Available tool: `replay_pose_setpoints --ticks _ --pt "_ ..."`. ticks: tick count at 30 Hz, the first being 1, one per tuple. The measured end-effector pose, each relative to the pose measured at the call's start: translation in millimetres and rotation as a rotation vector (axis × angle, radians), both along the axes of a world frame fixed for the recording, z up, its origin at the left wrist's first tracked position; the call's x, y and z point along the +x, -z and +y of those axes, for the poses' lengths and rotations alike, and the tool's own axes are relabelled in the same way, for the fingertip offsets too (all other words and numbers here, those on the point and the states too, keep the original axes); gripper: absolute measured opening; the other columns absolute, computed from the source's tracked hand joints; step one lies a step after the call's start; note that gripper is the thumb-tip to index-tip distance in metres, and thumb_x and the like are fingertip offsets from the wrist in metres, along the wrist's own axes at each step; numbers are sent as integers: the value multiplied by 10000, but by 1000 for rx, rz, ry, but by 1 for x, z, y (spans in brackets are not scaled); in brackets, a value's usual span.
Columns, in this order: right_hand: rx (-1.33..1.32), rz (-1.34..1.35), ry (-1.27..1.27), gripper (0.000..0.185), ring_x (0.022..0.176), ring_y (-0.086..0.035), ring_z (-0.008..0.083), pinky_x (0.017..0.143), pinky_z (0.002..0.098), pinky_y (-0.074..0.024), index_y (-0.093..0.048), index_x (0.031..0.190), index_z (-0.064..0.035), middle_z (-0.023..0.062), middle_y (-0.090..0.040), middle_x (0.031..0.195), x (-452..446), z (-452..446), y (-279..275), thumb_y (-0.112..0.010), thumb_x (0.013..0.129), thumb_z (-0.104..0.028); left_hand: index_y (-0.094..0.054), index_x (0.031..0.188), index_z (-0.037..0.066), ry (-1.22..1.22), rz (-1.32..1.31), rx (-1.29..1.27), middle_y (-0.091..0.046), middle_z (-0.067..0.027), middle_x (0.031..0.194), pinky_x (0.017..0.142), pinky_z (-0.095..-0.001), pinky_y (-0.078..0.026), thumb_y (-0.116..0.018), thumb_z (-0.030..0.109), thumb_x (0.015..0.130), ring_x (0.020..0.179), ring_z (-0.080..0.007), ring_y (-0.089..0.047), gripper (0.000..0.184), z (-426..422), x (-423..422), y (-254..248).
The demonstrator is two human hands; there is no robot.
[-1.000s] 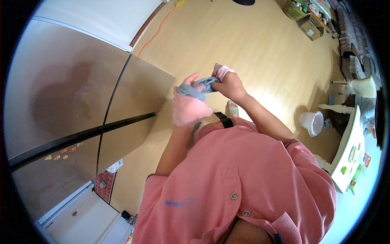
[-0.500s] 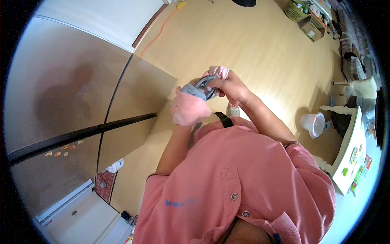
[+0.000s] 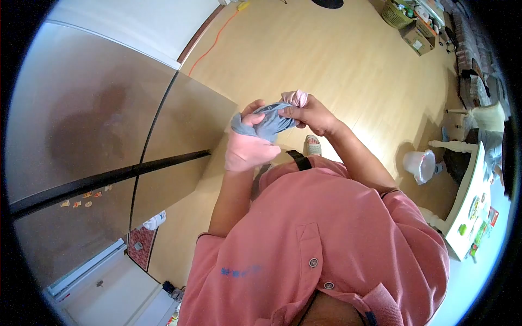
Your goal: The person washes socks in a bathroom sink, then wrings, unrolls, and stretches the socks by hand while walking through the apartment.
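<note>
My left hand (image 3: 251, 122) is partly covered by pink fabric (image 3: 247, 153) that looks like a glove. A grey band crosses the knuckles, and the fingertips show beyond it. Those fingers curl over a crumpled grey cloth piece (image 3: 267, 124), which looks like the grey part of a glove. From the other side, my right hand (image 3: 314, 115) pinches its edge between thumb and fingers. A bunched pale pink piece (image 3: 295, 98) sticks out above the right fingers; whether it joins the grey piece, I cannot tell. Both hands are close together in front of my waist.
A large brown glossy cabinet or fridge (image 3: 103, 103) stands at the left. An orange cord (image 3: 213, 44) runs over the wooden floor. At the right are a white bin (image 3: 418, 164) and a white table (image 3: 461, 217). A basket (image 3: 395, 14) and cardboard box (image 3: 418, 38) stand far right.
My left hand has shifted slightly left, and its fingertips now show past the grey band. The grey piece is spread wider between the hands. My right hand stays nearly in place.
</note>
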State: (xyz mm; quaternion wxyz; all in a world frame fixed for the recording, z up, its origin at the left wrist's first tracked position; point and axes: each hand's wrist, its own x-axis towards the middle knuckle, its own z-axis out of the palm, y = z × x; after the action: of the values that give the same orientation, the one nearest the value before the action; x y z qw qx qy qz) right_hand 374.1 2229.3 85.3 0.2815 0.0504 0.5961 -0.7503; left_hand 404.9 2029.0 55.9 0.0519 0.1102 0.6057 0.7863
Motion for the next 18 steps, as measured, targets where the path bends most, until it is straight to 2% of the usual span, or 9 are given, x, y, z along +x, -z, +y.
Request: replay_pose_setpoints --ticks 2,5,8,10,11,14,15,17,18 --pt "-49 -114 95 202 529 -442 55 448 206 -304 -620 948 -96 -42 -545 690 7 -6 -8 -744 824 -195 -525 1189 166 52 2 11 -458 -153 1294 949 -345 -484 -703 -32 611 1206 -227 -511 635 -3 -1 2" --pt "-422 -281 138 193 510 -449 56 432 188 -289 -616 990 -119 -36 -574 724 9 -1 -8 -712 859 -222 -547 1181 136 -16 439 -205 -491 -137 1276 969 -325 -467 -718 -9 584 1185 -219 -527 638 9 -1 -41" --pt "-658 -410 31 202 504 -464 56 403 178 -283 -619 999 -118 -21 -596 747 16 -5 -7 -677 885 -274 -548 1186 116 13 430 -486 -555 -113 1202 958 -341 -471 -775 71 583 1150 -238 -553 646 6 -4 -47" --pt "-800 -519 -52 270 559 -566 90 396 194 -380 -615 1024 -93 17 -647 828 24 -10 -14 -648 893 -326 -512 1224 109 59 529 -607 -630 -97 1085 929 -392 -486 -842 181 609 1111 -285 -584 702 5 -13 -39" --pt "-809 -502 -62 276 596 -595 102 405 201 -403 -612 1039 -92 24 -659 857 27 -12 -24 -649 891 -322 -514 1202 101 41 753 -697 -624 -80 1092 933 -405 -479 -845 195 599 1111 -277 -582 694 11 -16 -41" --pt "-748 -507 52 297 663 -638 119 422 211 -435 -606 1069 -89 35 -674 901 30 -16 -36 -654 884 -316 -528 1162 80 60 301 -688 -624 -76 1079 924 -405 -483 -832 164 618 1072 -260 -599 629 17 -2 -65" --pt "-711 -517 115 304 678 -645 122 426 212 -439 -604 1077 -89 36 -675 909 31 -16 -37 -656 881 -315 -569 1123 114 24 358 -763 -611 -59 1108 946 -365 -471 -736 83 613 1028 -259 -602 537 17 -3 -65" --pt "-838 -462 -7 297 652 -634 112 415 207 -423 -604 1064 -91 38 -674 900 26 -5 -21 -662 877 -314 -568 1124 109 -58 169 -550 -620 -61 1058 926 -394 -467 -702 59 626 962 -272 -625 518 19 1 -57" --pt "-901 -434 -68 293 638 -628 108 409 204 -415 -604 1057 -92 39 -673 896 22 0 -10 -665 875 -313 -566 1122 96 -26 172 -636 -622 -70 1031 882 -404 -475 -673 35 623 928 -274 -632 514 14 -1 -56"
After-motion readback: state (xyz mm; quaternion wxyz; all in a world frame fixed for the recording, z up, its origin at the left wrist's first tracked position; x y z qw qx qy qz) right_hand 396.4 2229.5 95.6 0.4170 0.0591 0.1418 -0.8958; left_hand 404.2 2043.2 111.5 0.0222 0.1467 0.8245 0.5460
